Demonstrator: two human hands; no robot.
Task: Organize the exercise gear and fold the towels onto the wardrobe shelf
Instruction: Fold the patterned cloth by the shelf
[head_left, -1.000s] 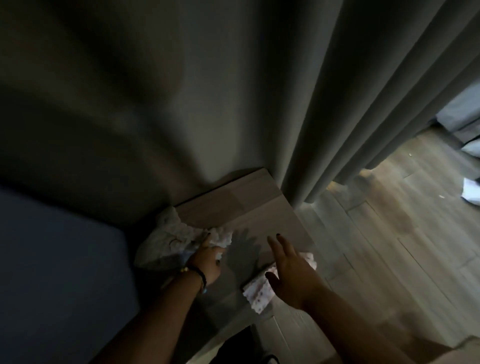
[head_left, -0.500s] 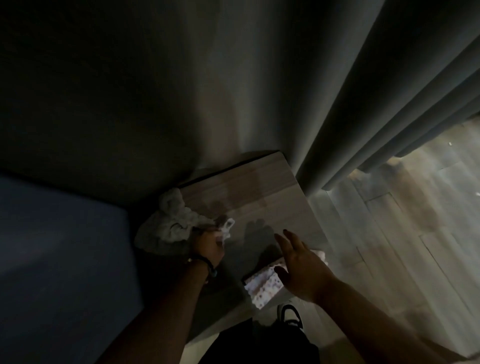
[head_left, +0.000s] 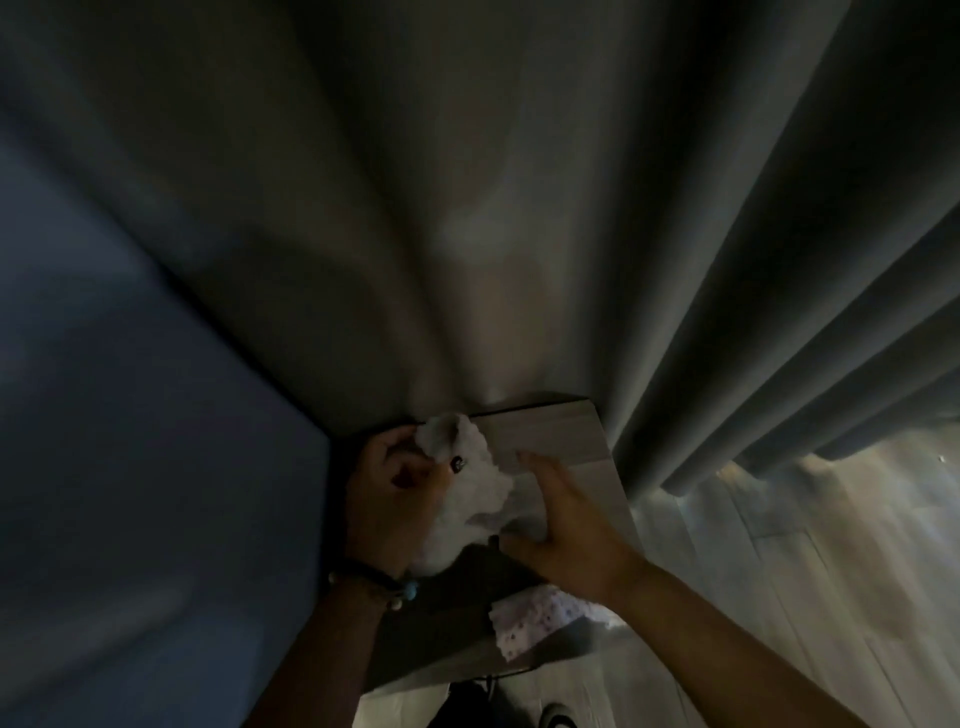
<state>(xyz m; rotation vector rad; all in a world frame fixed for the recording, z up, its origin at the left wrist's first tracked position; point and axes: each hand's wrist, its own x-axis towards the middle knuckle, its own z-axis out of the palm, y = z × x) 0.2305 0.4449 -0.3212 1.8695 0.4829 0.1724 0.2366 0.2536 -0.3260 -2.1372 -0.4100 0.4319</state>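
- We see the left hand at centre frame, its fingers curled round the upper end of a crumpled white towel; dark-painted nails show on the thumb and one finger.
- The right hand meets the same white towel from the right: its fingers lie fairly straight along the cloth's right edge, while the thumb tucks under the lower fold. Whether this is a firm grip or only a steadying touch, we cannot tell.
- The white towel is held between the two hands, bunched and unfolded, above the near-left part of a pale wood-grain bench.
- A second cloth, the patterned towel, white with small dark spots, lies on the near-right part of the bench, partly under the right forearm and overhanging the near edge.
- A beaded bracelet with one turquoise bead circles the left wrist.
- A grey curtain hangs in heavy folds behind and to the right of the bench, its hem reaching the wooden floor.
- A dark blue surface fills the left of the frame; what it is we cannot tell in the dim light.
- A dark shoe appears at the bottom edge, on the floor.
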